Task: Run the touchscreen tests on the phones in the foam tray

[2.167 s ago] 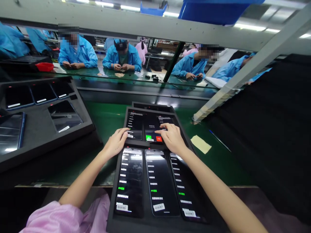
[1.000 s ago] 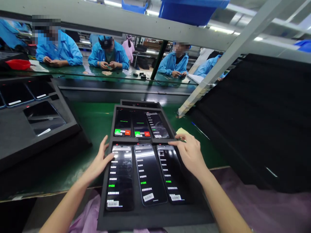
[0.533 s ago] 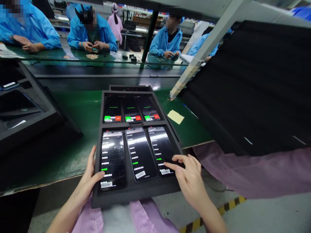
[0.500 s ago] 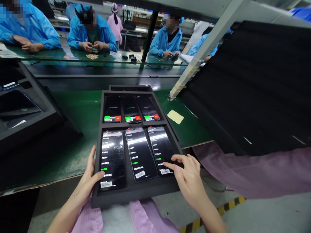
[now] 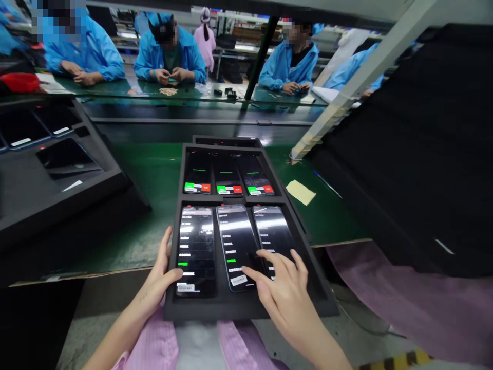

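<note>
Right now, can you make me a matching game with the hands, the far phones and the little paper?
Things:
1. left hand
2. right hand
3. paper
4. far phones

Clues:
A. yellow, on the green table
B. at the middle near phone
C. green and red boxes on their screens
D. at the left edge of the tray

Pairs: 1-D, 2-B, 3-A, 4-C

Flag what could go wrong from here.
The black foam tray juts past the near edge of the green bench; it could tip if the left hand lost its grip.
The right hand points at the middle front smartphone while its other fingers reach over the right front smartphone: stray taps seem possible.
</note>
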A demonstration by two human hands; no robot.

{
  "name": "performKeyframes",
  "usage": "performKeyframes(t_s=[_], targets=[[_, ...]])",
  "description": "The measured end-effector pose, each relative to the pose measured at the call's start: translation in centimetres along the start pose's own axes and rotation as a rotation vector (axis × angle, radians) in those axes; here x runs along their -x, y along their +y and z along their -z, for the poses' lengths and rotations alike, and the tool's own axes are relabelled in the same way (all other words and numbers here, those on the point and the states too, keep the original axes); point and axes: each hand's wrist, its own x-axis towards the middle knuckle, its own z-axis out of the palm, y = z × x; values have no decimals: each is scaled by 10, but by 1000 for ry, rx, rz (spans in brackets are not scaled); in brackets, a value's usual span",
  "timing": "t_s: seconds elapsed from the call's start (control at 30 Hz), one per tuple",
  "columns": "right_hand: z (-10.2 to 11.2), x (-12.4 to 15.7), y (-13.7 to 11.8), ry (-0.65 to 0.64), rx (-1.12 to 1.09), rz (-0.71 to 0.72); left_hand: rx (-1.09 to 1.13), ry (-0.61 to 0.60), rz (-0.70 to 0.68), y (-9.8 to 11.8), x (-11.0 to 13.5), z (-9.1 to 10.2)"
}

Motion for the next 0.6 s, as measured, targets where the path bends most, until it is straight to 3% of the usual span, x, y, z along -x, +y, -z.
performKeyframes(t_s=[0.1,0.23,0.43,0.6], targets=[[-5,3,8,31,37,57,-65,-45,-44,-5,-2,4],[-7,8,18,96,2,19,-148,-68,-86,-5,-2,3],[-1,4,18,136,-47,-13,-101,-74,-69,-6,-2,5],[0,2,15,101,-73,-5,-109,-50,-79,-2,-12,5]])
